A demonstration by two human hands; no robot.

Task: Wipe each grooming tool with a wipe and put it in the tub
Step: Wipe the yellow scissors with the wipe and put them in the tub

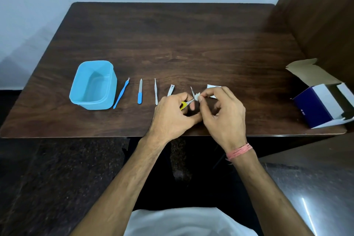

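Observation:
My left hand (173, 115) grips small scissors (186, 102) by their yellow handle, blades pointing up and away. My right hand (223, 113) pinches a small white wipe (197, 96) against the blades. An empty blue tub (93, 85) stands at the left. Between the tub and my hands lie, in a row, a blue cuticle pusher (121, 94), a blue-handled nail file (140, 92), metal tweezers (156, 92) and a nail clipper (171, 90), partly hidden by my left hand.
A torn white wipe sachet (213, 87) lies just behind my right hand. An open blue and white cardboard box (319, 101) sits at the table's right edge beside a wooden panel. The dark wooden table (172, 40) stretches back to the wall.

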